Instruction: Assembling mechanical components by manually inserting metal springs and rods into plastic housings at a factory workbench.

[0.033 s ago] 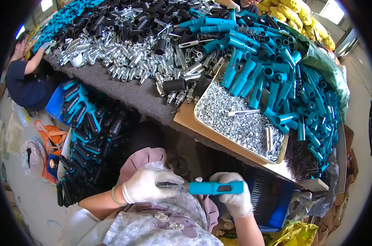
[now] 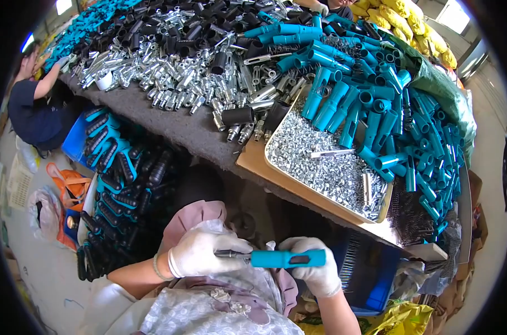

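Note:
My left hand (image 2: 210,254), in a white glove, is closed around a slim dark metal rod (image 2: 231,254). In my gloved right hand (image 2: 316,269) is a teal tube (image 2: 271,258) with a long slot in its side, lying level in front of my apron. The rod's end meets the tube's left end; how far it goes inside is hidden. Ahead of my hands a shallow cream tray (image 2: 269,156) of small silver metal pieces (image 2: 309,173) sits on the bench. Teal tubes (image 2: 376,111) like the held one are heaped over and beyond it.
Metal fittings (image 2: 181,78) and black sleeves (image 2: 153,28) cover the grey bench (image 2: 194,131). At left below stand bins of black-and-teal handles (image 2: 119,162). A blue bin (image 2: 382,285) is by my right arm. One person (image 2: 38,106) works at far left, another (image 2: 338,8) across the bench.
My right hand and the teal tube have shifted slightly left and up, over the rod. Less of the metal between tube and left hand shows now. The left hand has barely moved.

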`<action>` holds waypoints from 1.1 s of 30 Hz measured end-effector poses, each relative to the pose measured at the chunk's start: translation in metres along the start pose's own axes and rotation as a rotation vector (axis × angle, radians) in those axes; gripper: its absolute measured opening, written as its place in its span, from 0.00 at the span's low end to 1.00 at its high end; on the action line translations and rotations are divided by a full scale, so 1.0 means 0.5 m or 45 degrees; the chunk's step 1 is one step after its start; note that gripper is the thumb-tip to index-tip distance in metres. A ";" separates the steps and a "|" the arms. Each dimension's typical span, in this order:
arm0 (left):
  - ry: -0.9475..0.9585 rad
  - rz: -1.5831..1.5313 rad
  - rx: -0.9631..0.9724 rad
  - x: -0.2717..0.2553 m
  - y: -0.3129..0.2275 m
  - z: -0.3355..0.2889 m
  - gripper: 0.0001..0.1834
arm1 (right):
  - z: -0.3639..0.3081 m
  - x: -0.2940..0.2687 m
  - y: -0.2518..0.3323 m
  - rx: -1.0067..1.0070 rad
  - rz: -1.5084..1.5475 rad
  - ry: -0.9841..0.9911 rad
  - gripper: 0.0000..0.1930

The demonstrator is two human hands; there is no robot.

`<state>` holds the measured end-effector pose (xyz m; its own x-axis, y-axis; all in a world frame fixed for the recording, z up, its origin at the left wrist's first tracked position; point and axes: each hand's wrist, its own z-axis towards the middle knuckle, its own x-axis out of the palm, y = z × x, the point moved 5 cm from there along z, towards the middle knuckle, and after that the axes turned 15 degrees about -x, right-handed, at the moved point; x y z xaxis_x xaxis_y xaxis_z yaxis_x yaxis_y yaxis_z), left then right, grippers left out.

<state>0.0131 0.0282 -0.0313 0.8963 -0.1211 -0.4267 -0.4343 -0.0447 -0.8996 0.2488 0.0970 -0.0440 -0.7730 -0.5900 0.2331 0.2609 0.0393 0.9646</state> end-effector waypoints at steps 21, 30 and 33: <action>0.240 0.227 0.217 0.045 -0.015 0.008 0.24 | 0.010 0.031 -0.023 0.172 -0.521 0.483 0.18; 0.255 0.374 0.042 0.066 -0.022 0.015 0.24 | 0.001 0.015 0.004 0.325 -0.580 0.329 0.23; 0.244 0.194 0.169 0.073 -0.054 0.016 0.25 | -0.009 0.003 0.011 0.054 -0.672 0.393 0.24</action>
<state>0.0582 0.0330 -0.0234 0.7828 -0.3024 -0.5439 -0.5358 0.1172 -0.8362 0.2518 0.0926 -0.0390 -0.5870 -0.7445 -0.3181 -0.1401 -0.2936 0.9456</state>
